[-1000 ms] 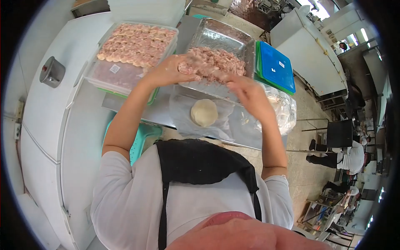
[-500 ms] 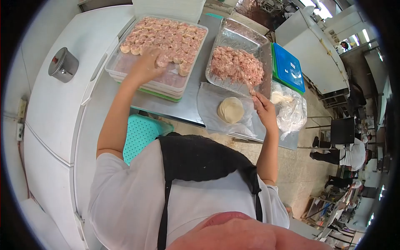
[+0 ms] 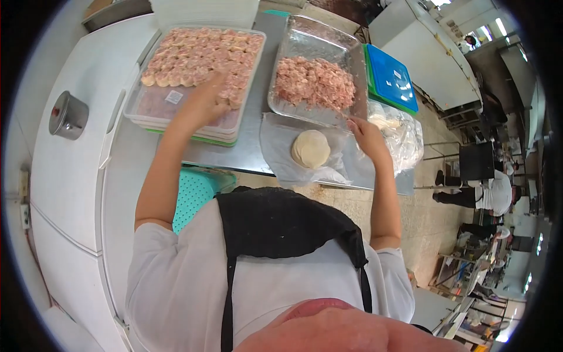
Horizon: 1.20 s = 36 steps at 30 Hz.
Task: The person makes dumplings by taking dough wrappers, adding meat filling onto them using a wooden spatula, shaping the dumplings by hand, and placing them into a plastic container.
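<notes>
My left hand (image 3: 202, 104) reaches over open-topped meat dumplings (image 3: 196, 53), packed in rows in a clear plastic tray (image 3: 141, 108). Its fingers are spread and touch the dumplings at the near edge of the rows; the fingertips partly hide what is under them. At the near right corner of a metal pan (image 3: 293, 111), my right hand (image 3: 368, 138) is closed around a thin stick-like tool (image 3: 347, 117), mostly hidden by the fingers. Raw minced meat (image 3: 315, 83) is heaped in the pan. A stack of round wrappers (image 3: 311, 149) lies on a white sheet (image 3: 274, 155) nearby.
Blue and green lids (image 3: 392, 82) and a clear plastic bag (image 3: 402, 141) sit right of the pan. A lidded pot (image 3: 69, 115) stands on the white surface at left. Below the table is a teal perforated stool or crate (image 3: 193, 193). Co-workers (image 3: 495, 190) are farther right.
The view has shifted, so the table things appear farther left. My left hand has moved right along the near dumpling row. My right hand stays by the pan corner, still holding the tool.
</notes>
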Tool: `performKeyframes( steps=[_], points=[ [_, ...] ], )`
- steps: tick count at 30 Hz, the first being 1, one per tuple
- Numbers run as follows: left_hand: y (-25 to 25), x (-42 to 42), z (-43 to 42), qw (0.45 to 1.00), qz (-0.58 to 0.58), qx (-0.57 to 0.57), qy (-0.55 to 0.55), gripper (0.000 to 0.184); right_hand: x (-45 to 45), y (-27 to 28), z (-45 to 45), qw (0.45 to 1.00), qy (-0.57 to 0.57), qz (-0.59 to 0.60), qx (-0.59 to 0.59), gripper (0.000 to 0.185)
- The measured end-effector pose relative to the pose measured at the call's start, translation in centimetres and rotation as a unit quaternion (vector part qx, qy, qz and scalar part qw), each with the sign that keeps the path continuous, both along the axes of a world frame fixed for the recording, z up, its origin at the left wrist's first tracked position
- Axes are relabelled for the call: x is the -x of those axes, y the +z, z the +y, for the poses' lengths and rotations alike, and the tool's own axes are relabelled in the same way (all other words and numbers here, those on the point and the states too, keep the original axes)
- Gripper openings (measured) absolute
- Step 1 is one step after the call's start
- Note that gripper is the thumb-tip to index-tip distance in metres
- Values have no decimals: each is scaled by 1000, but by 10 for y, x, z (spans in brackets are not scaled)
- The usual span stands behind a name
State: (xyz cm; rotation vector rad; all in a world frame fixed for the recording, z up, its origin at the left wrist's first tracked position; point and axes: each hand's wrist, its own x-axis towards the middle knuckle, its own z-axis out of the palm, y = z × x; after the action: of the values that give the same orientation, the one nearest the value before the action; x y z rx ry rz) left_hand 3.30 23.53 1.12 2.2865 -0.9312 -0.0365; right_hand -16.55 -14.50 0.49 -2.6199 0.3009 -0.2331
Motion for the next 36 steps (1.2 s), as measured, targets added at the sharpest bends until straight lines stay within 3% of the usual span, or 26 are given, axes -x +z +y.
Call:
performKeyframes(
  steps=[2, 4, 6, 8, 12, 13, 15, 21, 23, 25, 27, 30, 32, 33, 35, 36],
  points=[
    [23, 16, 4, 999, -6, -22, 22, 65, -12, -1, -38, 991, 54, 39, 118, 27],
    [38, 36, -4, 998, -13, -44, 48, 62, -23, 18, -58, 983, 69, 80, 151, 26],
    [48, 57, -28, 993, -97, 0, 62, 49, -40, 30, -77, 972, 88, 119, 184, 27],
    [26, 72, -65, 994, -15, 96, -48, 35, -62, 29, -90, 972, 110, 102, 183, 27],
    [-54, 118, -149, 971, 87, 88, -207, 31, -90, -45, -111, 963, 142, 80, 214, 26],
    [-69, 127, -162, 972, 91, 87, -201, 31, -82, -49, -103, 959, 160, 71, 221, 25],
    [-90, 139, -184, 977, -43, 100, -182, 29, -67, -55, -95, 955, 184, 64, 225, 24],
    [-124, 126, -173, 988, 73, 78, -114, 29, -27, -24, -86, 937, 257, 139, 190, 22],
    [-109, 138, -180, 995, 64, 44, -64, 30, -36, -12, -104, 909, 303, 173, 226, 18],
    [-91, 154, -197, 998, 54, 12, -18, 31, -50, -5, -116, 917, 301, 157, 209, 18],
    [-79, 170, -218, 994, -84, -11, 70, 33, -56, -11, -115, 923, 300, 142, 193, 18],
    [-101, 159, -217, 997, -29, -1, 76, 33, -55, -31, -99, 911, 292, 178, 229, 19],
    [-108, 148, -211, 996, 2, 9, 92, 32, -40, -43, -100, 896, 361, 22, 257, 21],
    [-109, 145, -209, 994, 32, 21, 105, 32, -45, -30, -104, 896, 363, 20, 256, 21],
    [-93, 146, -206, 996, 51, -2, 71, 29, -66, 7, -119, 897, 294, 186, 274, 29],
    [-87, 147, -205, 996, 72, -23, 38, 28, -75, 3, -122, 896, 295, 185, 276, 29]
  ],
)
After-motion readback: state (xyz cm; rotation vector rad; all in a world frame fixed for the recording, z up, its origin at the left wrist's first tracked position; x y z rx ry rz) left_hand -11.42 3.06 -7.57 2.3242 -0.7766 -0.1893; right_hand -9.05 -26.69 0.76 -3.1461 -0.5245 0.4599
